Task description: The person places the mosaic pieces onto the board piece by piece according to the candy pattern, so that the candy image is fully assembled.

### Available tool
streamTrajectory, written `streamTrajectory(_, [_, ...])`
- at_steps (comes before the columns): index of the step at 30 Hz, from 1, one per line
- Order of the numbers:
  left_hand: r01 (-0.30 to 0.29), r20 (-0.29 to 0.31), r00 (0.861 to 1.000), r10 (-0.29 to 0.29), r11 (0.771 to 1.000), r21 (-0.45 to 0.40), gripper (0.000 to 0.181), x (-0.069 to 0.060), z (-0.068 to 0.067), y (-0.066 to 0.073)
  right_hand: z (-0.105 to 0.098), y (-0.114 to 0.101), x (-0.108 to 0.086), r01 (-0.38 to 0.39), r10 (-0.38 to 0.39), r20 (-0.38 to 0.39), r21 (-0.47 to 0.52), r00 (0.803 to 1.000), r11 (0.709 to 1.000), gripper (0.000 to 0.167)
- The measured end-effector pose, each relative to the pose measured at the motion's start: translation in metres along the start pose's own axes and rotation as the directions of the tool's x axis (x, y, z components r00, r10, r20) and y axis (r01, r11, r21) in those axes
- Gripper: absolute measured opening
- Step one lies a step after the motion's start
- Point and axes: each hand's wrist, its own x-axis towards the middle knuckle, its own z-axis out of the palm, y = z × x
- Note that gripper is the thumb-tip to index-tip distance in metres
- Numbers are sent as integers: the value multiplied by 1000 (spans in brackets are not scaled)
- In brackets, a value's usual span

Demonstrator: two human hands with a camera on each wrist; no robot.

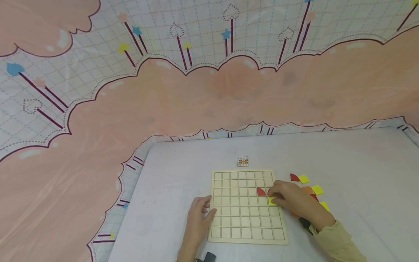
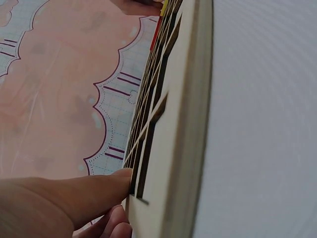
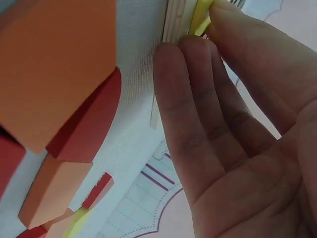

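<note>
A pale wooden board [image 1: 247,241] with a square grid lies on the white surface. My right hand [image 1: 296,200] is over its right edge, thumb and fingertips pinching a yellow square tile [image 1: 272,201] at the rightmost column; the right wrist view shows the thumb against the yellow tile [image 3: 200,17]. A red quarter-round tile [image 1: 260,191] lies in a cell to the left, and another red piece [image 1: 269,191] is partly hidden by my fingers. At the board's left edge rests my left hand [image 1: 198,218], its thumb touching the rim and the other fingers loosely bent.
Right of the board lie several loose tiles, among them a red quarter-round [image 1: 294,177], a yellow square [image 1: 303,178] and orange pieces, partly under my right forearm. A small patterned card [image 1: 243,161] lies beyond the board. Patterned cloth [image 1: 229,94] hangs behind the white surface.
</note>
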Motion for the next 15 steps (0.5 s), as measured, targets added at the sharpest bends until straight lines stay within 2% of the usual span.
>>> streamTrajectory(7, [6,0,1000,-6,1000,6,44,0,0,0,0,-1,0,-11,11,-4,-18,1000,1000,16])
streamTrajectory(15, [13,8,1000,-13,1000,-7,45,0,0,1,-4,2,-3,-54,54,-19,13,998,998,17])
